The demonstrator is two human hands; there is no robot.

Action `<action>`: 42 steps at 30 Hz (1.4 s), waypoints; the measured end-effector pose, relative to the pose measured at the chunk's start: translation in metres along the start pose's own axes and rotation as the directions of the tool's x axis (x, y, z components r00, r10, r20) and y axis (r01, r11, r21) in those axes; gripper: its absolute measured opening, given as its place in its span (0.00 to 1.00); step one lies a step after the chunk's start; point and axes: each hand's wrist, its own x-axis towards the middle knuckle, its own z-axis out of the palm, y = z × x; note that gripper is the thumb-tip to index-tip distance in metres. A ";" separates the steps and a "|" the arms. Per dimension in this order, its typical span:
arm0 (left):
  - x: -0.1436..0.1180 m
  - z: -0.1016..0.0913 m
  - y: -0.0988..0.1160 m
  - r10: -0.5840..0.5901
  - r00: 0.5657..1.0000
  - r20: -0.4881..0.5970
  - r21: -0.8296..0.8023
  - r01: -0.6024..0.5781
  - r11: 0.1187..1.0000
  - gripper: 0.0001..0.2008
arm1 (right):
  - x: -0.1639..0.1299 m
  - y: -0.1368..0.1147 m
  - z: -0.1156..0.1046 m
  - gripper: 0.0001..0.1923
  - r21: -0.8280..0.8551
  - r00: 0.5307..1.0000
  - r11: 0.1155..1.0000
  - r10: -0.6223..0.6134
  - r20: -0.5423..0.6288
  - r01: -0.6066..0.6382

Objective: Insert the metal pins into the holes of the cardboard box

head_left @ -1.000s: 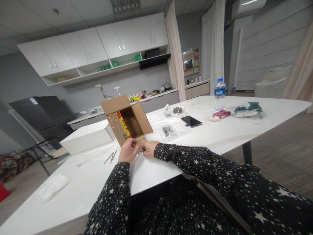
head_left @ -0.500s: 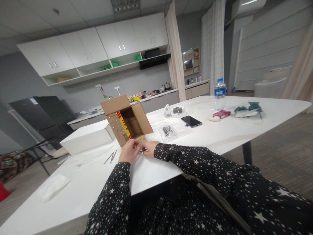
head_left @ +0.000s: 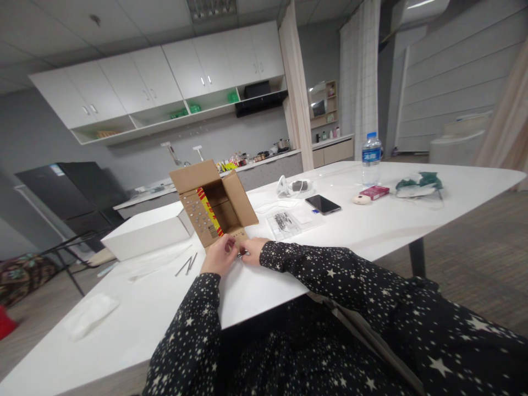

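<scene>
White bench [head_left: 173, 308] carries cardboard box [head_left: 225, 206], mouth facing wearer, likely for access; left hand [head_left: 216, 256] and right hand [head_left: 253, 250] sit close by its near edge, likely for steadiness, can't tell if either grip's clamped.

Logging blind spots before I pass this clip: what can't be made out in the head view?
- Head view: the small thing between the left hand and right hand is mostly hidden by them, too small to name.
- Head view: the cardboard box's near lower part is partly covered by the hands.
- Head view: dark contents of the clear packet are too blurred to identify.
- Head view: the red object is cut off by the left edge.
</scene>
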 end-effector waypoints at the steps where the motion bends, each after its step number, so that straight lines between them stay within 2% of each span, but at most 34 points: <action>1: 0.000 0.000 0.001 -0.005 1.000 0.005 0.003 0.005 1.000 0.07 | 0.000 0.000 0.000 0.15 -0.002 1.000 1.000 -0.001 0.001 0.001; 9: 0.000 -0.002 0.003 -0.035 0.998 0.045 0.006 0.035 0.999 0.07 | -0.002 -0.001 -0.002 0.15 0.008 1.000 1.000 -0.022 -0.005 0.022; 18: 0.000 -0.001 0.001 -0.032 0.999 -0.009 -0.038 0.032 0.999 0.07 | 0.001 0.001 0.000 0.15 0.006 1.000 1.000 0.003 0.011 -0.004; 28: 0.000 -0.002 0.005 -0.066 0.997 0.033 -0.052 0.068 0.996 0.08 | 0.003 0.004 0.004 0.15 0.003 0.998 0.999 -0.051 -0.021 0.051; 33: -0.002 -0.004 0.010 -0.092 0.994 0.052 -0.055 0.095 0.994 0.08 | 0.001 0.003 0.003 0.15 -0.003 0.999 1.000 -0.030 -0.023 0.030; 42: -0.001 -0.003 0.007 -0.066 0.994 0.082 0.008 0.065 0.998 0.10 | -0.006 -0.002 -0.005 0.15 0.015 0.999 0.999 -0.042 -0.009 0.042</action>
